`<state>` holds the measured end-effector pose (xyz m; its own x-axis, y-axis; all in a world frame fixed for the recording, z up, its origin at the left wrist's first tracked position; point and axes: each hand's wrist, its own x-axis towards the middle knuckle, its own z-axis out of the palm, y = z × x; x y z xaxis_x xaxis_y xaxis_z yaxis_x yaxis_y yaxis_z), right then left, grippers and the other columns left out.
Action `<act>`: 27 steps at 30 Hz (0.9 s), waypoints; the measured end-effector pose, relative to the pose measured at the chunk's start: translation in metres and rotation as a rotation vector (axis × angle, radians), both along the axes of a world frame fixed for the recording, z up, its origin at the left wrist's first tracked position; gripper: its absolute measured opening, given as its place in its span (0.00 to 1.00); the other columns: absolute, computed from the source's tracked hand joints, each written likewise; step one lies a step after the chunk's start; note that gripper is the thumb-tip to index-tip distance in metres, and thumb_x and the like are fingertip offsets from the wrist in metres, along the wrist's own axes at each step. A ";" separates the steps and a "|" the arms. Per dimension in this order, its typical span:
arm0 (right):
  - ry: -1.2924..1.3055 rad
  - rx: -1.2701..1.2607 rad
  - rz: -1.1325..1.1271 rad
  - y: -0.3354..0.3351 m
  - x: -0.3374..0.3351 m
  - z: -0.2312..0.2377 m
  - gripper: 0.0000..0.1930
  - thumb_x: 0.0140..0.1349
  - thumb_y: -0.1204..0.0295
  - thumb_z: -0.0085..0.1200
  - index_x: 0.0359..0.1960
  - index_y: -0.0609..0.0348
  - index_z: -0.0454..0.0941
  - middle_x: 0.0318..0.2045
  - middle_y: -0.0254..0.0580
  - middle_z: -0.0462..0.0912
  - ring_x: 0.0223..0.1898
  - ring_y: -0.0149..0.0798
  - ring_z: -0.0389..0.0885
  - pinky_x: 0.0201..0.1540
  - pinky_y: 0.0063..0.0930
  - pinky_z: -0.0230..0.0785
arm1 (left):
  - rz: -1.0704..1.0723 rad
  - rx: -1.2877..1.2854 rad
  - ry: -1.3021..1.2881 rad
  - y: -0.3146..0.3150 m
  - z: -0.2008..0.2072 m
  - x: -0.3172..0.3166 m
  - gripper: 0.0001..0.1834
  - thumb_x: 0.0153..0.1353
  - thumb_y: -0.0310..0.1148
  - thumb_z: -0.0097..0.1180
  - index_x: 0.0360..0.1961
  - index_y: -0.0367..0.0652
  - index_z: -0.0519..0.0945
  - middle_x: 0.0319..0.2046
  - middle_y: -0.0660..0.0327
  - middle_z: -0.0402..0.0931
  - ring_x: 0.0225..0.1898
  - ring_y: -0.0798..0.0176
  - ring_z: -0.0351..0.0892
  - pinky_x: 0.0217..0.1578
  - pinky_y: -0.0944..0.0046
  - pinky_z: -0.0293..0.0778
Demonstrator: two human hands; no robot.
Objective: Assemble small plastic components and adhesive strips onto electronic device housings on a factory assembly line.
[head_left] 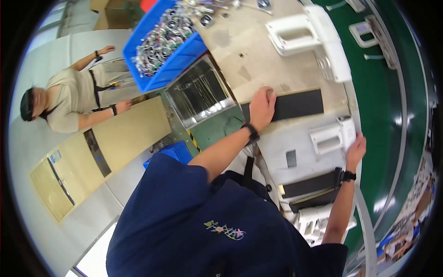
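My left hand (263,110) is over the left part of a black strip (299,105) on the bench, its fingers curled together. Whatever they may hold is hidden. At the bench's right edge, my right hand (356,150) grips the end of a white plastic housing with a loop handle (328,142), which lies on the pale work surface. A larger white housing of similar shape (307,34) lies farther up the bench. Nearer my body, another black strip (309,184) lies beside my right wrist.
A blue bin (196,46) full of small wired parts stands at the far left. Several white housings (318,221) sit close to my right forearm. Along the right runs a green conveyor (383,101) with more white parts. A person (69,99) is at the left, by a beige cabinet (134,127).
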<state>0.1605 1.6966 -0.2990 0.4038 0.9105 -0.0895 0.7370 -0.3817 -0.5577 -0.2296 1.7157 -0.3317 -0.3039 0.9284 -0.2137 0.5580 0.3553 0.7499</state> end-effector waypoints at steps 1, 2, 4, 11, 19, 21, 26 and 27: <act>-0.028 0.016 -0.011 0.002 -0.004 -0.008 0.21 0.73 0.61 0.43 0.40 0.70 0.79 0.31 0.51 0.83 0.34 0.46 0.80 0.41 0.36 0.71 | 0.137 -0.050 -0.406 -0.009 0.003 -0.020 0.15 0.71 0.38 0.44 0.50 0.38 0.73 0.34 0.55 0.75 0.35 0.56 0.75 0.36 0.56 0.71; -0.014 0.026 -0.001 0.005 -0.007 -0.011 0.21 0.73 0.61 0.43 0.40 0.70 0.79 0.31 0.51 0.83 0.34 0.46 0.80 0.41 0.36 0.71 | 0.207 0.094 -0.083 -0.019 0.018 -0.051 0.21 0.72 0.39 0.44 0.58 0.34 0.67 0.38 0.52 0.77 0.33 0.58 0.76 0.38 0.59 0.71; 0.004 -0.056 -0.019 0.005 -0.009 -0.009 0.25 0.73 0.57 0.40 0.38 0.71 0.78 0.30 0.55 0.82 0.33 0.48 0.79 0.41 0.36 0.70 | 0.659 -0.194 0.029 -0.044 0.016 -0.120 0.19 0.67 0.32 0.46 0.54 0.31 0.74 0.47 0.47 0.78 0.51 0.50 0.76 0.54 0.58 0.70; -0.125 -0.009 0.095 -0.007 -0.013 -0.014 0.26 0.74 0.55 0.37 0.40 0.71 0.78 0.34 0.60 0.82 0.36 0.60 0.79 0.42 0.45 0.69 | 0.200 -0.233 0.041 -0.043 0.037 -0.112 0.12 0.60 0.32 0.50 0.41 0.36 0.77 0.29 0.45 0.77 0.35 0.42 0.77 0.39 0.50 0.74; -0.225 -0.039 -0.029 0.005 -0.025 -0.011 0.25 0.72 0.54 0.38 0.40 0.69 0.78 0.33 0.64 0.81 0.36 0.64 0.77 0.40 0.50 0.67 | -0.138 0.276 0.185 0.021 0.018 0.034 0.13 0.61 0.32 0.53 0.47 0.42 0.74 0.46 0.50 0.72 0.51 0.46 0.69 0.54 0.48 0.63; -0.220 -0.102 -0.032 -0.008 -0.010 -0.009 0.25 0.73 0.57 0.39 0.40 0.71 0.79 0.37 0.65 0.81 0.41 0.63 0.78 0.45 0.47 0.69 | -0.196 0.115 0.341 0.024 0.008 0.050 0.13 0.62 0.35 0.52 0.46 0.42 0.74 0.46 0.50 0.72 0.52 0.47 0.69 0.55 0.47 0.63; 0.147 -0.251 0.308 -0.023 -0.007 0.013 0.37 0.60 0.56 0.61 0.64 0.67 0.62 0.64 0.61 0.64 0.65 0.57 0.61 0.67 0.45 0.54 | -0.158 0.052 0.478 0.020 -0.007 0.036 0.16 0.61 0.38 0.52 0.47 0.43 0.74 0.52 0.52 0.70 0.58 0.47 0.65 0.60 0.45 0.57; 0.123 -0.348 0.342 -0.025 -0.006 0.024 0.42 0.53 0.54 0.67 0.63 0.67 0.63 0.62 0.62 0.65 0.65 0.58 0.62 0.66 0.45 0.55 | -0.148 0.055 0.504 0.020 -0.001 0.037 0.15 0.61 0.38 0.52 0.47 0.44 0.74 0.52 0.52 0.70 0.57 0.47 0.65 0.60 0.45 0.57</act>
